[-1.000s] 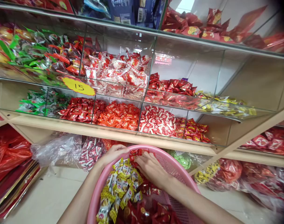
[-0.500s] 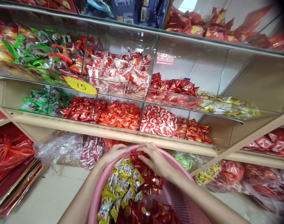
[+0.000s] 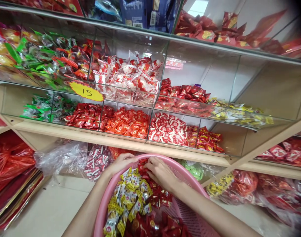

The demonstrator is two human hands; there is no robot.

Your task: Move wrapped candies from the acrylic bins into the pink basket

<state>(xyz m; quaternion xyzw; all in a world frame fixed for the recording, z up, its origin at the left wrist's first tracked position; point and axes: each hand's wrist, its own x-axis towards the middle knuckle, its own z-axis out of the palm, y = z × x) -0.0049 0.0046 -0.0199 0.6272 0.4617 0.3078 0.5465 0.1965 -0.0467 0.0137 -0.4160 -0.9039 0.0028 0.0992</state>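
Observation:
A pink plastic basket [image 3: 100, 210] stands below the shelves, holding wrapped candies in separate heaps. Yellow-and-white wrapped candies [image 3: 132, 194] fill its left side, and dark red packets [image 3: 155, 227] lie at the near end. My left hand [image 3: 123, 163] grips the basket's far left rim, its fingers partly hidden over the edge. Inside the far part of the basket, my right hand [image 3: 161, 172] has its fingers curled on red wrapped candies [image 3: 143, 168]. More red candies lie under that palm; its fingertips are partly hidden.
Glass-fronted shelves hold red-and-white candies [image 3: 167, 130], orange-red candies [image 3: 128, 123] and green-wrapped sweets [image 3: 39, 107]. A yellow price tag [image 3: 86, 91] reads 15. A wooden shelf edge [image 3: 190, 154] runs just beyond the basket. Clear bags [image 3: 63, 158] sit underneath.
My right hand has dipped slightly lower into the basket, and its fingers have drawn in closer on the red candies. My left hand stays on the rim.

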